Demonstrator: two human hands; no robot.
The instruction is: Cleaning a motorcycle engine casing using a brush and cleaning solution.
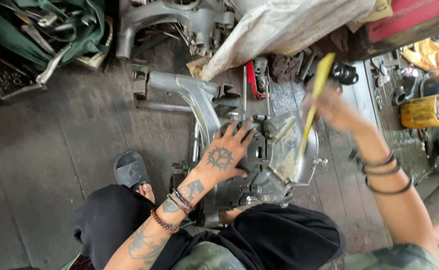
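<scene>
Engine casing (274, 160), grey cast metal with a rounded, dull side cover, lies on the plank floor between the person's knees. Fingers (239, 132) of the left hand (224, 155) are spread wide and pressed flat on the casing's dark upper block, bracing it. The right hand (332, 107), blurred, is closed around a long yellow-handled tool (312, 107) whose lower end meets the casing's cover just right of the left fingertips. Bead bracelets ring the left wrist and dark bands the right. Beyond the casing a grey metal frame arm (189, 92) lies flat, with a pale sack (284, 25) above it. Floorboards (69, 135) are dark, worn and oily. A black sandal (131, 170) sits beside the left knee, and a yellow container (422, 111) stands well apart at right.
</scene>
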